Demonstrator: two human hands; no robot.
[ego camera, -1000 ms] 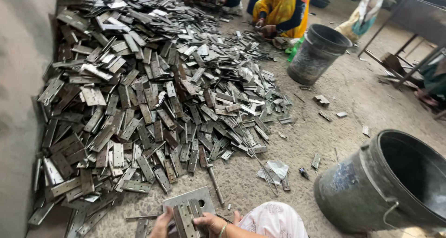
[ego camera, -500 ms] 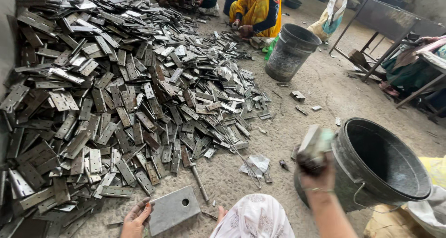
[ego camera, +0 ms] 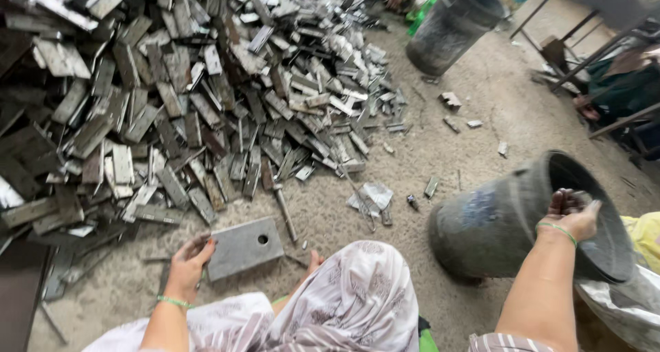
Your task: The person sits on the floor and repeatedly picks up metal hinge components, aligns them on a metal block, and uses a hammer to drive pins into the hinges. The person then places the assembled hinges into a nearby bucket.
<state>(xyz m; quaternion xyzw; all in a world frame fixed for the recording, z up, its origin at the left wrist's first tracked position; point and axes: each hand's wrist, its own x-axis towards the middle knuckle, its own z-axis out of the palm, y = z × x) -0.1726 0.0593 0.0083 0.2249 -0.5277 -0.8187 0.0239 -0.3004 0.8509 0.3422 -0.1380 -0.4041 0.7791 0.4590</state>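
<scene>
Grey metal plate (ego camera: 245, 246), rectangular, one round hole near its right end: lies flat on the sandy floor (ego camera: 440, 152) just in front of my knees, beside the near edge of the scrap heap. My left hand (ego camera: 188, 257) curls its fingers over the plate's left edge, gripping it there; I judge that edge hold suits tipping or sliding a flat piece that offers no other purchase.

Black bucket (ego camera: 529, 218): tilted toward me at my right, mouth facing up and rightward. My right hand (ego camera: 572, 212) sits at the rim, fingers closed on it and perhaps on a small metal piece; I cannot tell which. The tilt appears to be kept by that hand, bringing the opening within reach.

Pile of flat metal strips (ego camera: 192, 91): fills the left and centre, spilling thinly toward the open floor.

Loose pieces (ego camera: 450, 101): a few scattered apart from the pile, between it and the bucket.

Second dark bucket (ego camera: 454, 25): upright, far side, well apart from me.

Patterned cloth (ego camera: 357, 300) over my knee: between both arms.
</scene>
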